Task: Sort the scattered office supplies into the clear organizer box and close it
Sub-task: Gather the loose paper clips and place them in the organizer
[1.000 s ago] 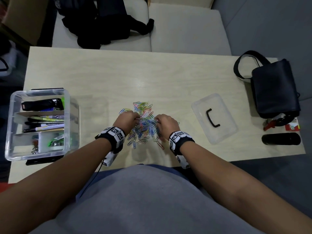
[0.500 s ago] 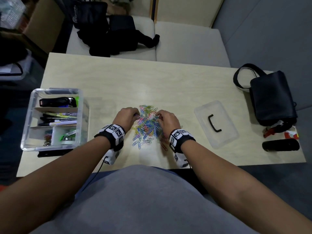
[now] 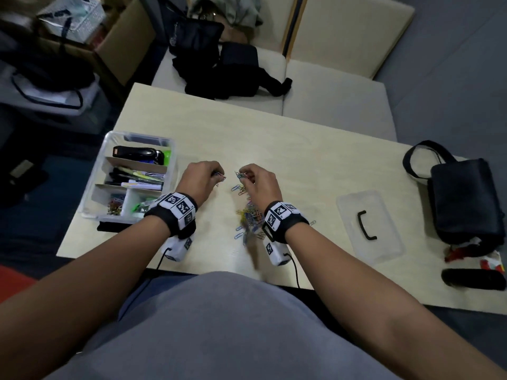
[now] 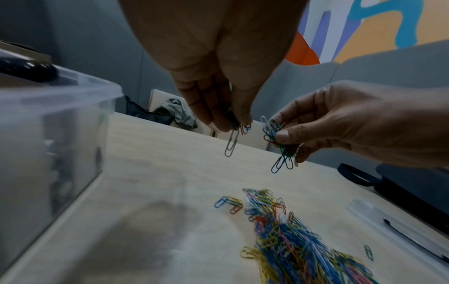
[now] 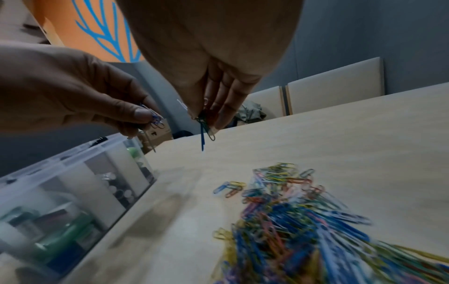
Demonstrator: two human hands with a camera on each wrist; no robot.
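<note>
A heap of coloured paper clips (image 3: 249, 218) (image 4: 286, 230) (image 5: 291, 207) lies on the pale table in front of me. My left hand (image 3: 216, 176) (image 4: 233, 124) (image 5: 148, 117) is raised above the table and pinches a few clips, one dangling. My right hand (image 3: 242, 175) (image 4: 282, 138) (image 5: 204, 119) pinches a larger bunch of clips beside it. The clear organizer box (image 3: 90, 198) (image 4: 73, 107) (image 5: 80, 165) stands open at the left, with a stapler, pens and clips in its compartments. Its clear lid (image 3: 381, 250) with a black handle lies flat at the right.
A black bag (image 3: 466, 198) sits at the table's right edge, with a black cylinder (image 3: 472, 279) and red items in front of it. A flat black thing (image 3: 115, 226) pokes out under the box. Beige seats with dark bags stand beyond the table.
Both hands have lifted off the heap, each with clips pinched, and moved up and to the left toward the box. The head camera view has shifted, too.
</note>
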